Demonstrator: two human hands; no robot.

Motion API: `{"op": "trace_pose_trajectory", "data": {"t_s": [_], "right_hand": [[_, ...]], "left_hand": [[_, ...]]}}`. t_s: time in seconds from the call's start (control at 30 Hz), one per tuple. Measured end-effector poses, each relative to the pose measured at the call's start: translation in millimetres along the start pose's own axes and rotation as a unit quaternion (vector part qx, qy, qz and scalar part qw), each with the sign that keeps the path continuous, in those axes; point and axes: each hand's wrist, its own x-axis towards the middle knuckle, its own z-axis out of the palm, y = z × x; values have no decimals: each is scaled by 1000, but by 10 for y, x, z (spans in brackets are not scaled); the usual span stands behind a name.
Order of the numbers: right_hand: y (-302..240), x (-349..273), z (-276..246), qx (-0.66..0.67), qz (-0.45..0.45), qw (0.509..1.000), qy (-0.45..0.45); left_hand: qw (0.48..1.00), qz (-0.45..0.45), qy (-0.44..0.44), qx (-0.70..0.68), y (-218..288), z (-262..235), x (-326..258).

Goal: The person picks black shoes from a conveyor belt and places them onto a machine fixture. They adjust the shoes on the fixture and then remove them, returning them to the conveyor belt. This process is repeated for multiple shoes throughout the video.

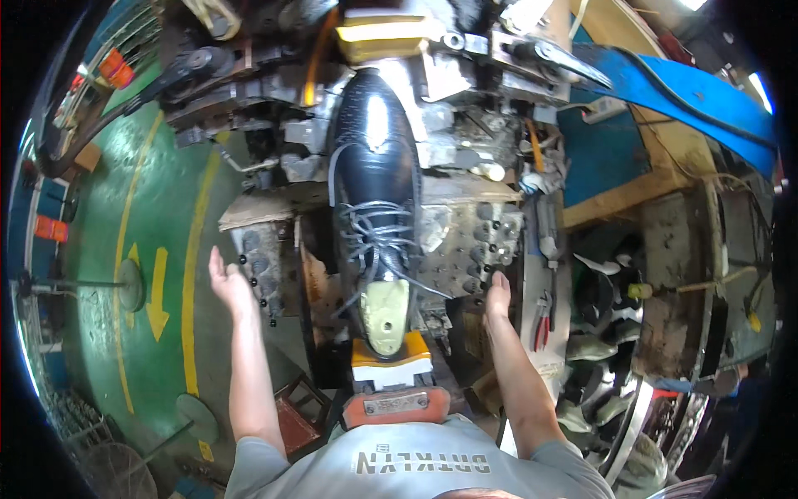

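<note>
A black lace-up shoe (pixel 376 166) stands in the middle of the machine, toe pointing away from me. Its grey laces (pixel 378 229) are threaded, with loose ends trailing sideways. A pale green shoe last (pixel 385 320) fills the heel opening and shows two holes on top. The heel end rests against a yellow-orange pad (pixel 392 353). My left hand (pixel 229 279) is beside the left panel of black knobs, fingers stretched, holding nothing. By the right knob panel is my right hand (pixel 498 295); its thumb shows, but the other fingers are mostly hidden. Neither hand touches the shoe.
Metal clamps and a yellow-edged block (pixel 382 35) surround the toe. Red-handled pliers (pixel 542 323) lie on a ledge right of my right hand. More shoe lasts (pixel 590 349) fill a rack at the right. A green floor (pixel 166 216) with yellow lines lies left.
</note>
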Motion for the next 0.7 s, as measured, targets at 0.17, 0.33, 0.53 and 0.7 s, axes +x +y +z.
{"op": "trace_pose_trajectory", "data": {"t_s": [0.17,0.33,0.53,0.7], "right_hand": [[-84,-316,-225,-5,-85,996,-19],[69,-689,-365,0,-39,999,-36],[381,-924,-587,-53,-32,997,-39],[513,-1126,-630,-43,3,996,-72]], "left_hand": [[981,88,-154,83,319,-178,-976],[935,-71,-330,106,119,-233,-1849],[818,-289,-497,17,-283,-462,-2427],[829,-286,-480,-36,-508,-428,-2508]]}}
